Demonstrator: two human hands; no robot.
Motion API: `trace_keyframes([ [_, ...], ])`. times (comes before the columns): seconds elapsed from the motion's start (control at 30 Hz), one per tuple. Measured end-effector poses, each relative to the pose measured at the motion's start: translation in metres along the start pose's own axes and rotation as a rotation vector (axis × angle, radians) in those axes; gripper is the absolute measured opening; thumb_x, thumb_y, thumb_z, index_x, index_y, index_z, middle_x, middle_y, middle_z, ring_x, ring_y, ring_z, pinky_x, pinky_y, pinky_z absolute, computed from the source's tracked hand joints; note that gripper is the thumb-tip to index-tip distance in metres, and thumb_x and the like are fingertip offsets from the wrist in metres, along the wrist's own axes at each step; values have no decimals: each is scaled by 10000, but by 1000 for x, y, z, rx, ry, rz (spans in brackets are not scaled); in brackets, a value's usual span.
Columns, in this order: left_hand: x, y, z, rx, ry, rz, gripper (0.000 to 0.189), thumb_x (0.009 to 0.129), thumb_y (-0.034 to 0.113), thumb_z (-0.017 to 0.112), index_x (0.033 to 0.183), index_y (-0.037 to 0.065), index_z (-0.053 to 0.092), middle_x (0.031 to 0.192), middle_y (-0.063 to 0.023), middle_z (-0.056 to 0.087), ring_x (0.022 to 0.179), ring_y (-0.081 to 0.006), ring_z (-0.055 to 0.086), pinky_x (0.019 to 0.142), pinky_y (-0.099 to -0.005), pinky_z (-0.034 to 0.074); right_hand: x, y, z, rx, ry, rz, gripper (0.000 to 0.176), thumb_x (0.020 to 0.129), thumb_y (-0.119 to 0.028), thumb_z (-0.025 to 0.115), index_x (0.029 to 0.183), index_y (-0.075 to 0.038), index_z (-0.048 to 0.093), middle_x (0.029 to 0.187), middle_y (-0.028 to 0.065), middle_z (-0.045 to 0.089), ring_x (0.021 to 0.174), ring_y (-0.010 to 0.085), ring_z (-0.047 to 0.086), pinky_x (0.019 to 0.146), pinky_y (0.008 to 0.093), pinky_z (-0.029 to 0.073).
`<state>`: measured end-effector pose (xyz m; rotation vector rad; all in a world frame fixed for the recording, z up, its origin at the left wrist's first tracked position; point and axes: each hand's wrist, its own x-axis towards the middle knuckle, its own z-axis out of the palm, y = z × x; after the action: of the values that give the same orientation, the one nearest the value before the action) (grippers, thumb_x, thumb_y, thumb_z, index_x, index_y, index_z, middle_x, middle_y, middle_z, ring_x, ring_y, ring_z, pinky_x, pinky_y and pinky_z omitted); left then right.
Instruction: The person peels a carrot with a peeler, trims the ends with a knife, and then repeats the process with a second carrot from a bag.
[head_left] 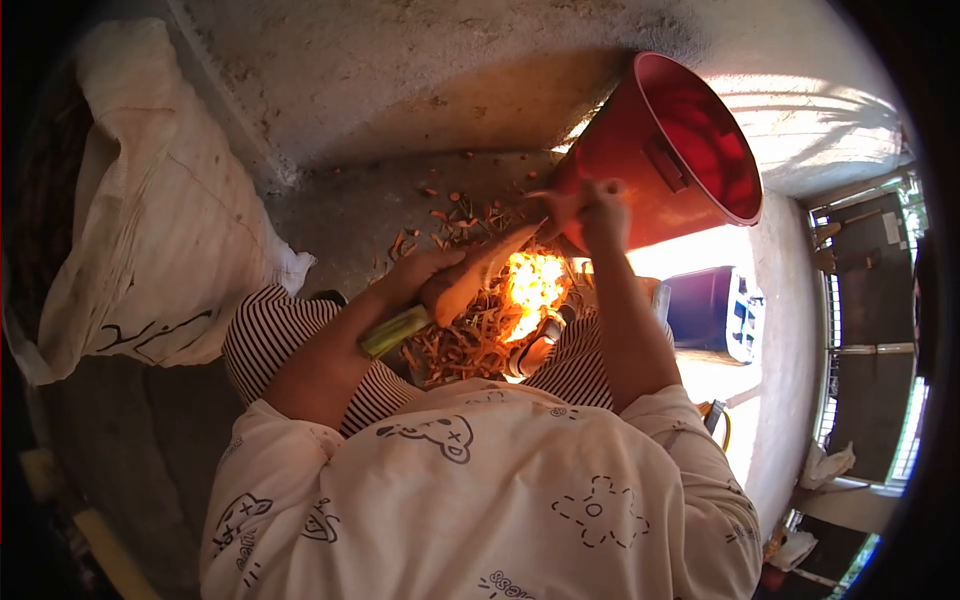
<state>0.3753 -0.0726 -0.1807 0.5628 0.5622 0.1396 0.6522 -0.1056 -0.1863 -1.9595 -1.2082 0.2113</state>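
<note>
A long orange root (468,290), like a large carrot, lies across my left hand (425,275), whose fingers are closed around it. Its green stem end (394,332) sticks out below my wrist. Close to the root's far tip is my right hand (602,208), closed and smeared by motion. It grips something thin that I cannot make out. Beneath both hands, orange peelings (455,350) lie in a heap on the floor, with a very bright sunlit patch at their right side.
A tilted red bucket (640,150) stands just beyond my right hand. A large white sack (165,220) is at the left by the wall. At the right sits a dark blue container (700,310). My striped knees flank the peelings, with a sandal (535,350) among them.
</note>
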Motion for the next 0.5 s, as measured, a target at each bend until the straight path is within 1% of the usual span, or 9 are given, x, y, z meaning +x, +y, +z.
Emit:
trace_keyframes([
  [0.03, -5, 2, 3, -3, 1, 11, 336, 842, 277, 434, 989, -20, 492, 822, -114, 571, 646, -168, 582, 571, -273, 491, 23, 16, -15, 388, 213, 344, 215, 700, -124, 623, 829, -56, 464, 575, 43, 478, 403, 124, 444, 356, 244, 380],
  [0.07, -9, 3, 8, -5, -1, 19, 331, 837, 276, 444, 982, -17, 494, 809, -111, 573, 635, -167, 581, 558, -273, 491, 33, 31, -29, 519, 406, 491, 231, 701, -141, 627, 816, -65, 441, 564, 38, 466, 377, 109, 413, 334, 238, 353],
  [0.17, -5, 4, 3, -76, 17, 4, 307, 829, 261, 464, 963, -13, 498, 776, -95, 576, 615, -166, 579, 538, -269, 487, 32, 28, -47, 751, 435, 357, 245, 705, -160, 628, 794, -57, 425, 566, 42, 471, 391, 103, 423, 329, 230, 338],
  [0.23, -1, 3, 4, -107, 47, 2, 288, 833, 253, 456, 951, -5, 504, 767, -82, 576, 602, -154, 571, 529, -255, 479, 6, -28, -34, 806, 198, 310, 220, 718, -176, 616, 790, -43, 457, 579, 49, 489, 416, 103, 447, 341, 216, 338],
  [0.27, -1, 4, 10, -102, 69, 14, 279, 839, 252, 443, 944, 1, 508, 768, -74, 575, 593, -141, 563, 523, -243, 472, -17, -76, -30, 902, 46, 405, 189, 730, -185, 603, 781, -35, 499, 587, 45, 498, 429, 103, 454, 360, 215, 348],
  [0.3, -2, 5, 14, -95, 93, 24, 273, 845, 251, 430, 937, 8, 512, 769, -67, 575, 585, -129, 556, 516, -231, 466, -33, -80, -13, 896, -122, 338, 184, 744, -202, 587, 769, -30, 527, 591, 40, 501, 432, 102, 456, 359, 219, 352],
  [0.37, 0, 3, 3, 109, -25, 26, 288, 848, 263, 425, 941, 4, 510, 782, -70, 576, 600, -134, 561, 522, -231, 466, -69, -119, 4, 998, -284, 405, 159, 719, -139, 614, 763, -21, 517, 598, 42, 510, 442, 95, 463, 359, 212, 358],
  [0.4, 0, 3, -2, 209, -86, 27, 296, 849, 270, 423, 944, 2, 510, 788, -72, 577, 607, -137, 564, 525, -231, 467, -77, -128, 7, 1073, -409, 431, 153, 712, -114, 622, 763, -17, 515, 597, 39, 508, 449, 90, 465, 363, 205, 358],
  [0.5, 0, 5, -3, 310, -243, 92, 293, 851, 267, 415, 930, 2, 511, 777, -69, 577, 628, -142, 570, 537, -239, 467, -75, -113, 22, 976, -549, 492, 204, 650, -41, 650, 796, -42, 508, 616, 65, 525, 492, 140, 498, 415, 235, 403],
])
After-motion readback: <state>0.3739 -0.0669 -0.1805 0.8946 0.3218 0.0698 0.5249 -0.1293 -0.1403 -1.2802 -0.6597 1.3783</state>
